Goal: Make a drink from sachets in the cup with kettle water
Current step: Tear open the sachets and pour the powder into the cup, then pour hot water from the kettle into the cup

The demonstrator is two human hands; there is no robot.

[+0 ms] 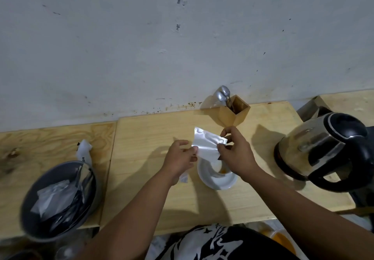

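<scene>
Bare forearms; black shirt (pixel 212 243) with white print.

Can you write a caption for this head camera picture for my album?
Both hands hold a silver sachet above the white cup, kettle nearby.

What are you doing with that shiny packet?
A person holds a silver sachet in both hands, the left hand at one edge and the right hand pinching the other, just above a white cup. Something orange-brown is already in the cup. The kettle stands to the right and spoons stand in a wooden holder by the wall. A grey bowl on the left holds more packets.
</scene>
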